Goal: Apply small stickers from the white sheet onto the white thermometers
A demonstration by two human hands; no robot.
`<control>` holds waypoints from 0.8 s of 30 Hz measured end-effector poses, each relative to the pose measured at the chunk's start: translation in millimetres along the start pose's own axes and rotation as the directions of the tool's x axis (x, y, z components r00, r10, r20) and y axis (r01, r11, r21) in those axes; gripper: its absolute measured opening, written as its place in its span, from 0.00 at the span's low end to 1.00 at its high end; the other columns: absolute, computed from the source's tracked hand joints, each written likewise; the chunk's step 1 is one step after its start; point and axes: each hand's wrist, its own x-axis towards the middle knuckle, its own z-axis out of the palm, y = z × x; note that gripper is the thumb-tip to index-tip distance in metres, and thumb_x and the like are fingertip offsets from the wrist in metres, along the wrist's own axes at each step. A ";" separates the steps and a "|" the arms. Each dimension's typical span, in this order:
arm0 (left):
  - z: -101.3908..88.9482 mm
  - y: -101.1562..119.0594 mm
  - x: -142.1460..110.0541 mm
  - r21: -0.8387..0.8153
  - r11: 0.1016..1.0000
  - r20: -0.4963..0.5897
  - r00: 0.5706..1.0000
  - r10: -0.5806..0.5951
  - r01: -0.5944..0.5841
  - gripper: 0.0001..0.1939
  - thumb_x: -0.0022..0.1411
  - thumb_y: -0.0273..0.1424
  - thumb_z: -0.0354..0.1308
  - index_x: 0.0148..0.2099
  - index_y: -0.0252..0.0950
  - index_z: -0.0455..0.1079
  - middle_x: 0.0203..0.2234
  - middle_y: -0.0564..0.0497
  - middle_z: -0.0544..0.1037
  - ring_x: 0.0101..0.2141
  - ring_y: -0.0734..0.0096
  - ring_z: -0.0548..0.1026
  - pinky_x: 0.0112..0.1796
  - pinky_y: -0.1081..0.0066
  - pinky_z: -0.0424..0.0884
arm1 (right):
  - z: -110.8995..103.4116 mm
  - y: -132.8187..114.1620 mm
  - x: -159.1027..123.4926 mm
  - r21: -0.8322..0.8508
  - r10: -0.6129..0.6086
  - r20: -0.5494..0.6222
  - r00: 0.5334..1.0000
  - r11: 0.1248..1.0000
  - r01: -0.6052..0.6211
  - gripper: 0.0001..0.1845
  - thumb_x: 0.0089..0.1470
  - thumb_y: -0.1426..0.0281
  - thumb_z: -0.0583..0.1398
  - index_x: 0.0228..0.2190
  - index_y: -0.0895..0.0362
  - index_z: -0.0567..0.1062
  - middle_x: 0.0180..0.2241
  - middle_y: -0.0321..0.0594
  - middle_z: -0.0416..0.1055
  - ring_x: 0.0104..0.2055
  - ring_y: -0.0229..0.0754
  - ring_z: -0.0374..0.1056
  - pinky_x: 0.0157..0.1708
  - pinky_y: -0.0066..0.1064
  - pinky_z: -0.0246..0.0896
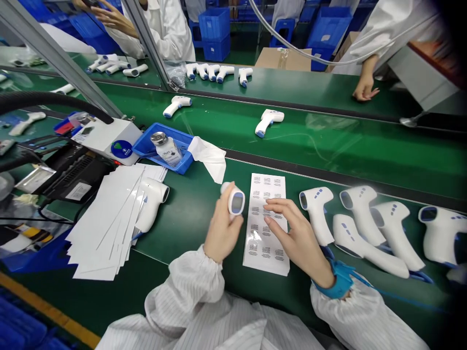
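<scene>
My left hand (pixel 221 228) is wrapped round a white thermometer gun (pixel 233 198), its small screen facing me. My right hand (pixel 292 233) lies on a white sheet of small barcode labels (pixel 265 192), fingers stretched out and fingertips touching the labels. The sheet lies flat on the green bench (pixel 189 218) in front of me. Right of it several white thermometer guns (pixel 365 228) lie side by side. A blue strap (pixel 341 279) circles my right wrist.
To the left lie a fan of white sheets (pixel 105 228), another thermometer gun (pixel 151 204), a blue tray with a bottle (pixel 166 148), a white cloth (pixel 211 158) and a white device (pixel 109 136). Thermometers ride the conveyor (pixel 328 141). Other people's hands (pixel 365 90) rest across it.
</scene>
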 end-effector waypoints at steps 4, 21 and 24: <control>-42.7 -29.2 23.5 0.622 0.775 -0.202 0.979 0.017 0.115 0.37 0.59 0.22 0.48 0.70 0.37 0.49 0.38 0.42 0.64 0.46 0.48 0.66 0.50 0.48 0.63 | -5.9 9.1 -1.1 -0.094 0.038 -0.037 0.999 0.995 -0.041 0.11 0.63 0.63 0.54 0.46 0.51 0.70 0.53 0.45 0.65 0.57 0.51 0.62 0.53 0.47 0.64; 55.7 17.9 3.0 -0.563 0.747 0.453 0.888 -0.080 0.354 0.48 0.58 0.30 0.62 0.70 0.47 0.32 0.48 0.45 0.71 0.50 0.63 0.72 0.53 0.58 0.67 | 3.5 5.1 -26.9 0.138 0.250 -0.204 0.946 0.965 -0.225 0.23 0.58 0.67 0.54 0.55 0.52 0.61 0.51 0.48 0.61 0.51 0.50 0.65 0.50 0.45 0.66; 64.4 26.5 4.1 -0.697 0.660 0.221 0.960 -0.174 0.280 0.44 0.59 0.27 0.60 0.68 0.55 0.38 0.37 0.55 0.72 0.38 0.71 0.76 0.43 0.66 0.73 | 21.2 -21.4 -41.3 0.450 0.317 0.108 0.942 0.830 -0.330 0.27 0.57 0.68 0.56 0.57 0.50 0.57 0.53 0.48 0.63 0.51 0.47 0.67 0.50 0.44 0.67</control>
